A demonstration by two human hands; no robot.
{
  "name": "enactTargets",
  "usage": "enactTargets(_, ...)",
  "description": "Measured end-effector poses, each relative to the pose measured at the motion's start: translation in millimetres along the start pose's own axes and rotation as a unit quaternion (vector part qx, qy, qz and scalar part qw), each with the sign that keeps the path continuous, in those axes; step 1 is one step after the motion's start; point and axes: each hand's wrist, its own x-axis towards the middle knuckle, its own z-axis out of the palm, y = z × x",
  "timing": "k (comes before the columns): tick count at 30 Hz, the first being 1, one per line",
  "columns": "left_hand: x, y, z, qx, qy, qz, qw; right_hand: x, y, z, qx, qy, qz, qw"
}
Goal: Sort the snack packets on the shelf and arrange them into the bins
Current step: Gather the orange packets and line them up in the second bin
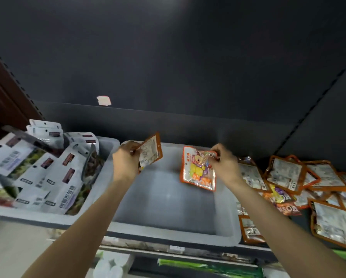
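An empty grey bin [168, 201] sits in the middle of the shelf. Over its far left corner my left hand [126, 159] grips an orange-edged snack packet [151, 151], label side toward me. Above the bin's right half my right hand [224, 163] pinches the top corner of a second orange-edged packet [198, 169] showing coloured candies. A heap of several more orange packets [300, 183] lies loose on the shelf to the right of the bin.
Another grey bin [105, 157] at the left is packed with several white snack packets [53, 171]. A dark back panel rises behind the shelf, with a small white tag [103, 100] on it. Green items [208, 266] show on the shelf below.
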Motion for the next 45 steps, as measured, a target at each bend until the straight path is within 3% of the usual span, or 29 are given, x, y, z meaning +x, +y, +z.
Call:
enactTargets(7, 36.5, -46.2, 9.2, 0.116, -0.135, 0.063, 0.982, 8.0, -11.2, 36.3, -0.072, 0.011, 0.022, 0.997)
enactTargets(11, 55.7, -53.1, 12.4, 0.204, -0.141, 0.1, 0.964, 10.7, -14.3, 44.4, -0.095, 0.021, 0.029, 0.995)
enactTargets(19, 64.5, -57.9, 20.2, 0.263, -0.127, 0.153, 0.944, 13.8, -5.6, 51.5, -0.07, 0.067, 0.052, 0.994)
enactTargets(23, 60.6, -61.8, 22.2, 0.304, -0.132, 0.185, 0.925, 12.7, 6.1, 55.6, -0.159, 0.054, 0.06, 0.984)
enactTargets(30, 54.3, -68.0, 21.1, 0.331, -0.129, 0.206, 0.912, 15.6, 16.1, 63.1, -0.283, 0.019, -0.003, 0.959)
enactTargets(41, 38.5, -61.2, 31.7, 0.279, -0.096, 0.263, 0.918, 11.1, 19.9, 70.9, -0.284, -0.011, -0.01, 0.959)
enactTargets(45, 30.4, -53.6, 33.2, 0.263, -0.117, 0.259, 0.922, 11.1, 15.0, 68.9, -0.286, -0.019, -0.009, 0.958)
